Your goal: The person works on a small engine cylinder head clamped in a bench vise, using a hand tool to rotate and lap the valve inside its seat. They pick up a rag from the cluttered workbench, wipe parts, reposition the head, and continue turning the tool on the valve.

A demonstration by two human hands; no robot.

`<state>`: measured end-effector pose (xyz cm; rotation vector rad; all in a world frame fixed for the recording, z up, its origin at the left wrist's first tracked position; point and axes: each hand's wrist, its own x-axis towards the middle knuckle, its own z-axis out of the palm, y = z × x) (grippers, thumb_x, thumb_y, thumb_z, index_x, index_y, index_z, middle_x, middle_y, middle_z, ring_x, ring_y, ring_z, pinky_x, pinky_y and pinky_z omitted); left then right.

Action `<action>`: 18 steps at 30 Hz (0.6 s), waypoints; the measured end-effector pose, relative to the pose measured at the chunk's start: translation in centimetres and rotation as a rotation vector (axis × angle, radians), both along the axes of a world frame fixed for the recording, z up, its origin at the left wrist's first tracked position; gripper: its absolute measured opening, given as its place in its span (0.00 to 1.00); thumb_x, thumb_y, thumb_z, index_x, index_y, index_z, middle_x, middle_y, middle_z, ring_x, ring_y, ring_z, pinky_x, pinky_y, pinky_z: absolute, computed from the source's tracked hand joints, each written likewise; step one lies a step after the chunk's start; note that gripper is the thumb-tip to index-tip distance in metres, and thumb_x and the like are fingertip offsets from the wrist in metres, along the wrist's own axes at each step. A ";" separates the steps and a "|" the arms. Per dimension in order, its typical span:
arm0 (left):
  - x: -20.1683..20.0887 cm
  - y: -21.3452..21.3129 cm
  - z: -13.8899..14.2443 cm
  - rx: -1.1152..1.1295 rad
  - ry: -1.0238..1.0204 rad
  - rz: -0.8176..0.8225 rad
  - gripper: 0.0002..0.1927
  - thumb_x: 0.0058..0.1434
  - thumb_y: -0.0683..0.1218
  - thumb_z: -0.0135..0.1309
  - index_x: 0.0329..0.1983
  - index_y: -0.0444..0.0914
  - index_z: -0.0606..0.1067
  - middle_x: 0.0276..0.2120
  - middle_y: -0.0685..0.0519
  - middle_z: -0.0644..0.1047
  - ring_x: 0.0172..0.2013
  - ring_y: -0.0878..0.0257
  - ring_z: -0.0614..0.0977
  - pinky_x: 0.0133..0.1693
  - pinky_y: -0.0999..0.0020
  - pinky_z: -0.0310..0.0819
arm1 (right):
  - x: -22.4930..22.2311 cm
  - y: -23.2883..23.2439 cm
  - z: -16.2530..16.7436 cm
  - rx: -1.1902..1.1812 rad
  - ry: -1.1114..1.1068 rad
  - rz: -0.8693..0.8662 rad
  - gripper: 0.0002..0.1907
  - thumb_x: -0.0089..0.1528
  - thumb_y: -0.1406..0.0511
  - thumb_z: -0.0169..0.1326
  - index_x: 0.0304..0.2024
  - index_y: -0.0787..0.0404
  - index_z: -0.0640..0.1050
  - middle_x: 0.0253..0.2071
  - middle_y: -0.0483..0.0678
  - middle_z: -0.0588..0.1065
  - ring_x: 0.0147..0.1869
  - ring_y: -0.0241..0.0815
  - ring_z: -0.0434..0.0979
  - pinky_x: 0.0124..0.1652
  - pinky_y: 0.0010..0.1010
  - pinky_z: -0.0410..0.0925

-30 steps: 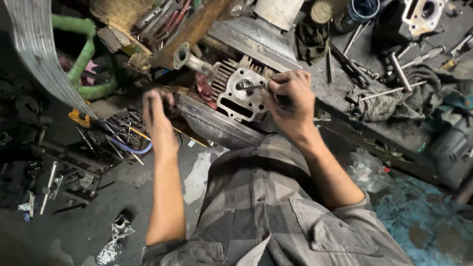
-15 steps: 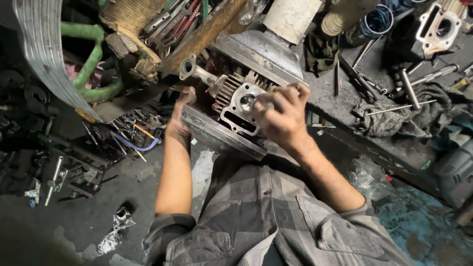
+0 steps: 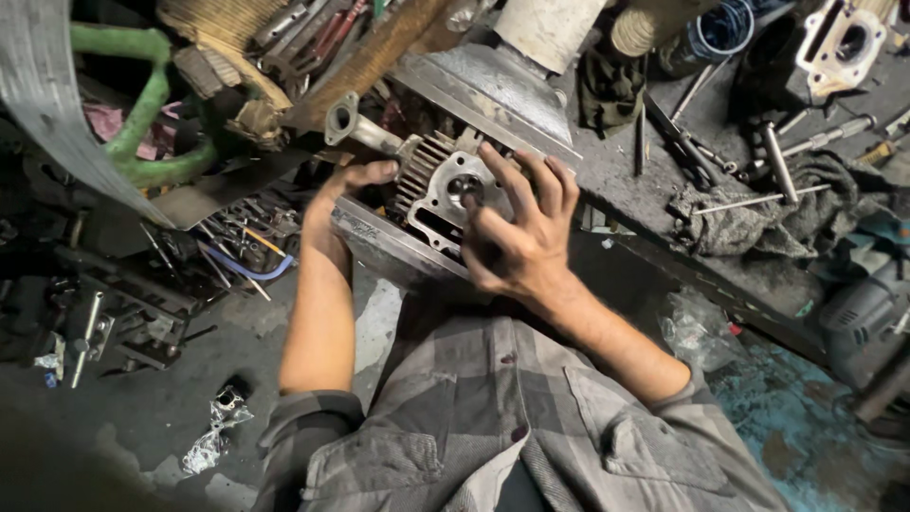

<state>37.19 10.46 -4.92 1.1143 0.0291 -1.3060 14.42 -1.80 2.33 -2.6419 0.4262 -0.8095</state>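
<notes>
A finned grey cylinder head (image 3: 438,185) lies on the edge of a dirty workbench (image 3: 626,171). My left hand (image 3: 336,204) grips its left side, thumb up against the fins, just below a short pipe with a flange (image 3: 343,121). My right hand (image 3: 517,237) rests over the head's right side. Its fingers are spread across the top and its thumb presses near the round opening (image 3: 464,190). I see no tool in either hand.
Rods, bolts and a grey rag (image 3: 758,213) litter the bench to the right, with another engine casting (image 3: 839,43) at the top right. A power tool (image 3: 863,303) sits at the far right. A green hose (image 3: 142,114) and loose hand tools (image 3: 237,242) lie to the left.
My left hand came up from the tools on the left and took the cylinder head's side. My right hand no longer shows the thin tool and now lies spread on the head.
</notes>
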 end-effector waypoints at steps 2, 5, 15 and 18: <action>0.0 0.0 -0.2 0.007 0.012 -0.019 0.28 0.53 0.44 0.64 0.58 0.29 0.74 0.44 0.45 0.83 0.41 0.54 0.85 0.47 0.61 0.80 | -0.1 0.1 0.0 0.076 0.030 0.007 0.16 0.50 0.61 0.63 0.41 0.57 0.81 0.70 0.57 0.66 0.74 0.63 0.59 0.71 0.58 0.49; -0.1 0.0 -0.5 0.016 0.029 -0.037 0.28 0.54 0.44 0.64 0.57 0.30 0.75 0.44 0.45 0.83 0.41 0.54 0.85 0.46 0.61 0.80 | -0.1 0.0 0.3 0.061 0.045 -0.004 0.13 0.52 0.62 0.64 0.38 0.56 0.79 0.72 0.56 0.66 0.76 0.62 0.59 0.73 0.58 0.49; 0.8 0.3 -0.6 0.037 0.072 -0.072 0.27 0.54 0.46 0.64 0.56 0.30 0.76 0.42 0.46 0.83 0.39 0.55 0.85 0.44 0.62 0.80 | 1.1 0.0 2.2 0.137 0.328 0.017 0.13 0.65 0.53 0.62 0.42 0.54 0.83 0.79 0.59 0.53 0.82 0.72 0.40 0.74 0.68 0.36; 0.5 0.5 -0.3 0.033 0.082 -0.062 0.27 0.54 0.47 0.64 0.55 0.30 0.76 0.42 0.46 0.83 0.39 0.56 0.85 0.44 0.63 0.80 | 0.7 -0.3 2.0 0.140 0.276 0.048 0.13 0.65 0.55 0.63 0.47 0.53 0.84 0.78 0.59 0.55 0.81 0.72 0.43 0.74 0.68 0.39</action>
